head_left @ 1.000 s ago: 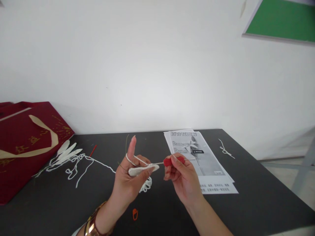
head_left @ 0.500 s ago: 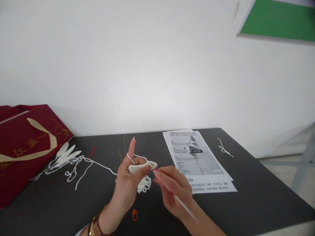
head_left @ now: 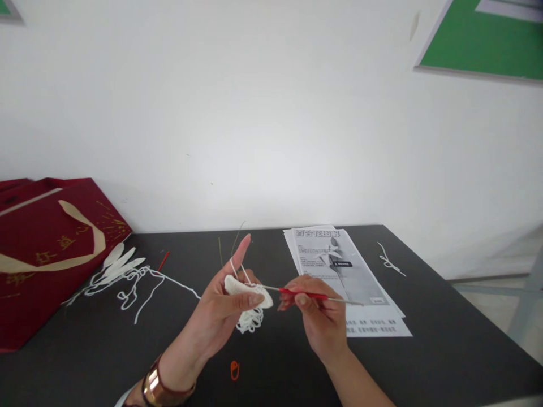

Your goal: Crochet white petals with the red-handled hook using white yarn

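Observation:
Between the thumb and fingers of my left hand [head_left: 223, 308] is a small white crocheted piece [head_left: 241, 286]. White yarn loops over its raised index finger. My right hand [head_left: 320, 316] grips a crochet hook [head_left: 307, 294] by its red handle. The hook's metal shaft points left and its tip meets the crocheted piece's upper edge; the exact stitch is too small to make out. A bundle of looped white yarn [head_left: 249, 320] shows just below the piece, partly hidden by my left hand.
An orange stitch marker [head_left: 235, 370] lies near the front. Printed sheets [head_left: 369, 282] are at right, with a tied bit of white yarn [head_left: 390, 262] beyond. White petal-shaped pieces [head_left: 123, 268], a red stick [head_left: 163, 260] and a dark red gift bag [head_left: 38, 243] are at left.
My right hand has turned, bringing the hook from a steep slant to nearly level. The crocheted piece has tilted to show its flat side. The view has shifted slightly.

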Demonstrator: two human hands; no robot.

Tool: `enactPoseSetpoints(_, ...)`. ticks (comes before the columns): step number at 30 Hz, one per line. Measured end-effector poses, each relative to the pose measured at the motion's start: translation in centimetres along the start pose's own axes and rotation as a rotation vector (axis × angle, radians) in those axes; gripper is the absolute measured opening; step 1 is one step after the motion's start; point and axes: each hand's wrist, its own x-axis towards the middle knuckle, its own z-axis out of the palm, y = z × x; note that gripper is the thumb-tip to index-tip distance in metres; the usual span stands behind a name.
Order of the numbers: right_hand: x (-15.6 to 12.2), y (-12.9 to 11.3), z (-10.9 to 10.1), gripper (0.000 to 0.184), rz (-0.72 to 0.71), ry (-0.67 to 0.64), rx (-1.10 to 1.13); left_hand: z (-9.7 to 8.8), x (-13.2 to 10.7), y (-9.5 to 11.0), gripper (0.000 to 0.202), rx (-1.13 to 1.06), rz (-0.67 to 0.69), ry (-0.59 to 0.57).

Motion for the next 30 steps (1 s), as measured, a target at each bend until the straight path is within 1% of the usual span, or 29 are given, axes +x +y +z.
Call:
enactPoseSetpoints(7, 0.3, -0.7, -0.4, 0.009, 0.007, 0.0, 0.038, -0.2, 0.0, 0.7, 0.087, 0.033, 0.003, -0.022)
enactPoseSetpoints(12, 0.5, -0.9, -0.6, 0.009, 0.014, -0.017, 0.053, -0.5, 0.2, 0.8, 0.083, 0.03, -0.019, -0.084)
enactPoseSetpoints(16, 0.5, -1.1, -0.7, 0.009, 0.013, -0.04, 0.084, -1.1, 0.2, 0.9, 0.08, 0.001, -0.036, -0.131)
enactPoseSetpoints(22, 0.8, -1.6, -1.3, 0.008, 0.026, -0.118, 0.088, -1.9, 0.4, 0.9, 0.085, -0.009, -0.118, -0.214)
enactPoseSetpoints(27, 1.0, -2.1, -1.9, 0.009, 0.016, -0.178, 0.067, -1.9, 0.3, 1.2, 0.084, -0.004, -0.167, -0.249)
enactPoseSetpoints(30, 1.1, -2.2, -2.1, 0.009, 0.019, -0.188, 0.056, -2.0, 0.2, 1.3, 0.082, -0.003, -0.183, -0.27)
